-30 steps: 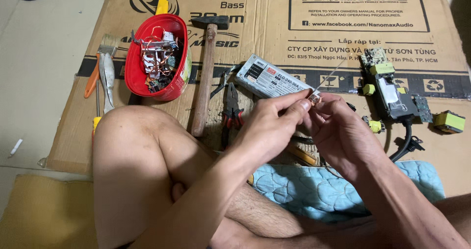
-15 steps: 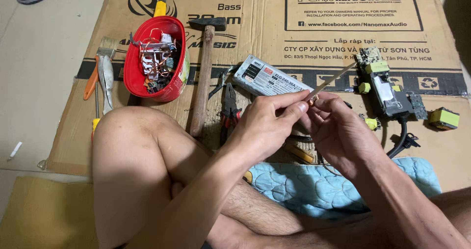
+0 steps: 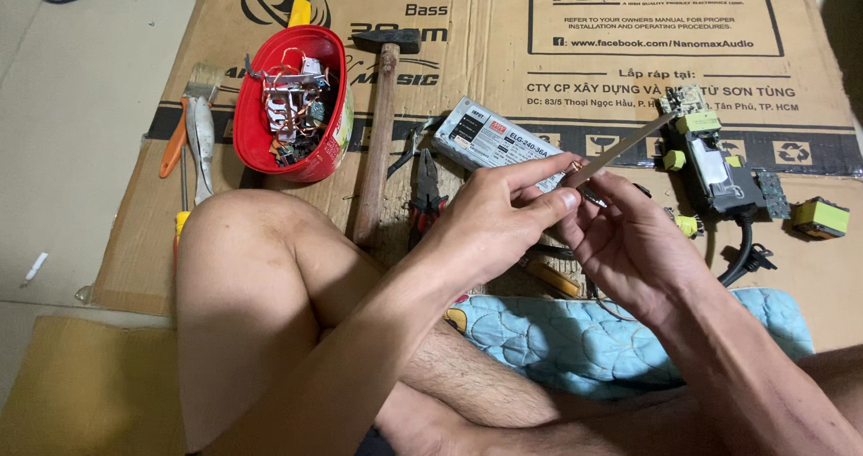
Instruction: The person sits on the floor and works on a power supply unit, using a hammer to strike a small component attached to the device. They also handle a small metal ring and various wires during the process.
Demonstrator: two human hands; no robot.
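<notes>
Over the last second the left hand and right hand have stayed pressed together just in front of the grey power supply box, but the thin flat strip between them has swung: it now points up and to the right, its far end reaching toward the dismantled circuit unit right of the box. That reads as the work still being in the middle of a fine manipulation, with the grip shifted and nothing set down. The left hand is closed in a pinch, thumb and forefinger meeting at the near end of the strip, where a small copper-coloured bit shows; what that bit is cannot be made out. The right hand is loosely curled beneath, and whether its fingers actually clamp the strip is hidden by the left hand. Left of the box lie the pliers, the hammer and the red bowl of scrap parts. The forearms and a bent knee hide part of the cardboard sheet and the blue quilted cushion.
</notes>
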